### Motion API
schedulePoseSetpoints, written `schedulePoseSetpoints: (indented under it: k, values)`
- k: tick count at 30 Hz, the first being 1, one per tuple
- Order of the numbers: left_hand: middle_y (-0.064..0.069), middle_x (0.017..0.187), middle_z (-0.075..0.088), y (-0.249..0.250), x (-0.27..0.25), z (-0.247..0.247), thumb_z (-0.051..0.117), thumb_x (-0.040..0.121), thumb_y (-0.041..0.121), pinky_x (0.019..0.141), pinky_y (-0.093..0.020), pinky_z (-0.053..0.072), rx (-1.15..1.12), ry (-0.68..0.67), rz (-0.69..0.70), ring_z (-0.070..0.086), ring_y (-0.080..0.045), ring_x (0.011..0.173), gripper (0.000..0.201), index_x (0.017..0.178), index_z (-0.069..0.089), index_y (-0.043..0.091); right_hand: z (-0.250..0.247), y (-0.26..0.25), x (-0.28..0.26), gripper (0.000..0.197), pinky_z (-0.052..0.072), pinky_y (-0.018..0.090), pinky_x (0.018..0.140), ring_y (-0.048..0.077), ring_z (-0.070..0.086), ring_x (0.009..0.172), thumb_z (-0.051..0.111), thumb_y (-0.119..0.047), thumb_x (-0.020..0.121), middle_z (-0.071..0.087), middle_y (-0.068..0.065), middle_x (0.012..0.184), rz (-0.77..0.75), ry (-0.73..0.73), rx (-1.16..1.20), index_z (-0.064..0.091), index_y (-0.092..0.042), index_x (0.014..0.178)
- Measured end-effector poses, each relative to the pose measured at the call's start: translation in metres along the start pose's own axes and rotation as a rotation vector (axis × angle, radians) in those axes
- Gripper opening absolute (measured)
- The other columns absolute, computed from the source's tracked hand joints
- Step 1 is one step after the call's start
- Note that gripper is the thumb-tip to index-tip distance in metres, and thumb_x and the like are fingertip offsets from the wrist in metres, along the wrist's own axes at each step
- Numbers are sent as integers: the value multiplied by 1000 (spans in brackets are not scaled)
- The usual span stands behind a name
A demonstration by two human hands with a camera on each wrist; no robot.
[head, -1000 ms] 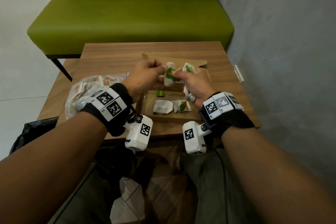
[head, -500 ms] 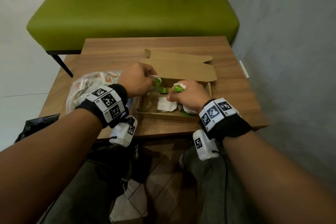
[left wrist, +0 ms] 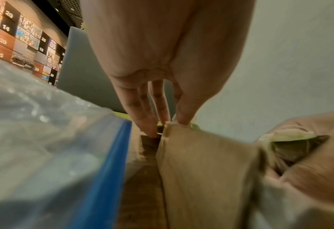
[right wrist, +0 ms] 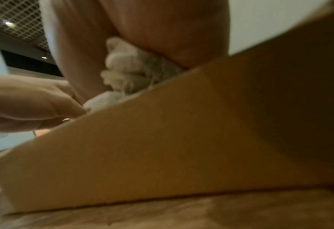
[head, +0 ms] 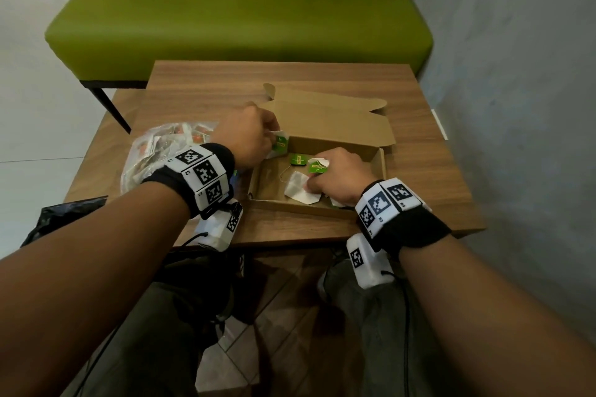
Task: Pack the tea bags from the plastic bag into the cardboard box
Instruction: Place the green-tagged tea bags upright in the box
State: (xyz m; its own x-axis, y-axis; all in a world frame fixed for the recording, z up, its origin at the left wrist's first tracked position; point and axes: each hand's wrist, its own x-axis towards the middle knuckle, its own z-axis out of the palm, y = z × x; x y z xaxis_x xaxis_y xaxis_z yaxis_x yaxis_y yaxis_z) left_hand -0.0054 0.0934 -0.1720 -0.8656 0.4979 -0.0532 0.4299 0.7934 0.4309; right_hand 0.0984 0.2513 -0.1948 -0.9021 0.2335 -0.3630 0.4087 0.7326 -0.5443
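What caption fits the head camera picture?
Both hands place tea bags into the open cardboard box beside the plastic bag.

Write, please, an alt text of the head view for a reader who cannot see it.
A person's right hand holds white tea bags inside an open brown cardboard box on a wooden table, while the left hand pinches another tea bag with a green tag at the box's left edge. A clear plastic bag of tea bags lies left; a green bench stands behind.

White numbers 20, 14, 15 and 16 on dark wall panels (left wrist: pixel 7 27) in the left wrist view, print on green tea bag tags (head: pixel 298 159) too small to read
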Motion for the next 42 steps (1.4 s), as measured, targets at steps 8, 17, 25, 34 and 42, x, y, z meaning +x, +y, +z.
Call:
schedulePoseSetpoints:
  k: [8, 17, 25, 34, 42]
  values:
    - [-7, 118, 57, 2, 7, 2, 63, 92, 19, 71, -30, 37, 114, 4, 23, 46, -16, 89, 15, 103, 72, 18, 0, 10, 21, 15, 58, 40, 81, 29, 68, 92, 78, -20, 78, 73, 7, 91, 11, 65, 103, 73, -23, 92]
    - [-8, 106, 66, 12, 18, 4, 57, 94, 19, 64, -33, 44, 194, 89, -29, 61, -27, 87, 18, 102, 72, 15, -16, 13, 46, 8, 52, 33, 76, 24, 65, 90, 77, -21, 81, 69, 1, 88, -18, 130, 43, 70, -24, 85]
    - [3, 90, 56, 19, 30, -12, 59, 96, 24, 54, -22, 34, 123, -114, 33, 48, -10, 75, 19, 107, 71, 16, -30, 17, 38, 7, 41, 20, 46, 4, 54, 39, 69, -15, 83, 66, 1, 58, -20, 87, 252, 75, -16, 81]
    - [-12, 124, 49, 16, 27, 2, 58, 93, 20, 70, -37, 40, 288, -17, 1, 54, -30, 100, 20, 111, 65, 14, -39, 18, 21, 7, 27, 16, 32, 13, 41, 28, 64, -7, 84, 62, 17, 69, 27, 98, 480, 69, -2, 82]
    - [-12, 122, 50, 14, 29, 8, 60, 91, 23, 73, -40, 49, 266, 5, 2, 56, -31, 98, 23, 112, 62, 14, -46, 17, 15, 11, 41, 39, 56, 35, 54, 70, 69, -9, 74, 58, 16, 80, -20, 176, 734, 66, -18, 69]
